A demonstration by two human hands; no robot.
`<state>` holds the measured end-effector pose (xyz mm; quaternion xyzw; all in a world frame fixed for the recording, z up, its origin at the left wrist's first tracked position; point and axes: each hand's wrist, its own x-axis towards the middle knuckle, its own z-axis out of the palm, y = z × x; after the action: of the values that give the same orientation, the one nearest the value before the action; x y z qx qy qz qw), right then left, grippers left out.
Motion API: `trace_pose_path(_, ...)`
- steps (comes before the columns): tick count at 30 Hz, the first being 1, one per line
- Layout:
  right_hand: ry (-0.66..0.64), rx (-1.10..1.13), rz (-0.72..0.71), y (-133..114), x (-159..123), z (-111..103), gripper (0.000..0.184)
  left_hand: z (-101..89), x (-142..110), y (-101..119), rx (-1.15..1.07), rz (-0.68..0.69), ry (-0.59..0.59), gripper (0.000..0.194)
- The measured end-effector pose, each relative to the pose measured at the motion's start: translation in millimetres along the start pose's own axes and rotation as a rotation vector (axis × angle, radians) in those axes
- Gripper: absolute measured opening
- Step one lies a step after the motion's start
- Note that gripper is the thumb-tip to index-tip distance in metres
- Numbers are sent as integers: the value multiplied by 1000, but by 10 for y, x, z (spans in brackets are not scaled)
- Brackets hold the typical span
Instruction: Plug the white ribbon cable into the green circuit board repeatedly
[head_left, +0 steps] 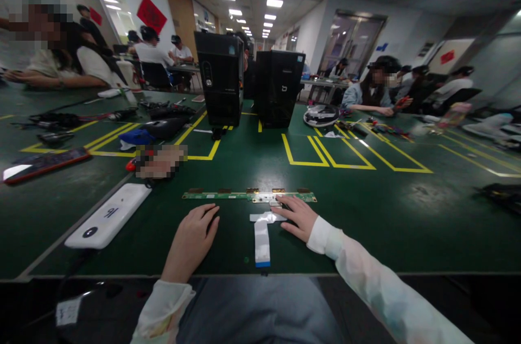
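A long, narrow green circuit board (228,196) lies across the table in front of me. From its middle a white ribbon cable (261,238) with a blue end runs toward the table's near edge, with a bend near the board. My right hand (299,216) rests with fingers spread; its fingertips reach the board's right half and the top of the cable. Where exactly they touch is hard to make out. My left hand (194,235) lies on the green table just below the board's left part, fingers loosely apart, holding nothing.
A white power bank (109,216) with a cord lies to the left. Beyond it are a phone (46,165) and a dark pouch (166,127). Two black computer towers (222,78) stand at the back. Yellow tape (305,164) marks the table (366,224). Other people sit farther off.
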<state>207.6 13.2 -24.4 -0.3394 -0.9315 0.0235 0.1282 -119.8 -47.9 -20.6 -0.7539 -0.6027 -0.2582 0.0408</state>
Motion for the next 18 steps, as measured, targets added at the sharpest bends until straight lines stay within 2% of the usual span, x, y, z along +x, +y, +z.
trace_pose_path(4,34,12,0,220,-352,-105,49,-3,-6,9,11,-2,-17,38)
trace_pose_path(9,97,8,77,639,-907,-258,48,7,-10,-5,8,-2,-11,39)
trace_pose_path(18,169,-65,501,1549,-2069,-518,58,-10,6,6,22,11,-7,40)
